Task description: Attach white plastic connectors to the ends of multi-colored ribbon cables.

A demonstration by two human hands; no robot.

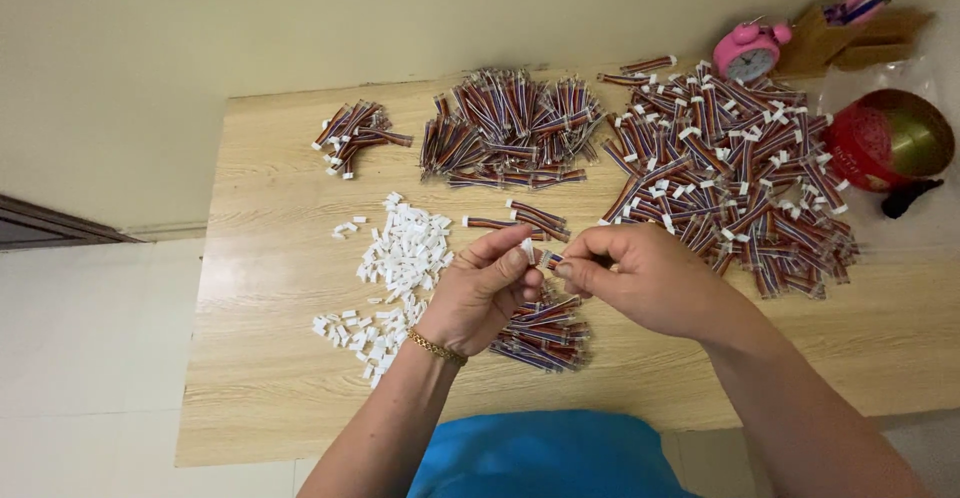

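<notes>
Mostly hiding a short striped wire (549,256), the right hand (640,276) is pinching it while the left hand (487,288) is squeezing a tiny white plug (527,249).

A pale wood-grain counter (270,358) carries a spread of small white plastic connectors (405,253), 4 heaps of short red, blue and brown wire bundles (735,163), a pink twin-bell alarm clock (748,51), a round red tin (880,140) and a brown cardboard pen holder (830,38).

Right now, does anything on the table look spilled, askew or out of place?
Nothing looks damaged or spilled. A few white connector housings lie apart from the main white pile, and some wire bundles stray near the pink alarm clock.
</notes>
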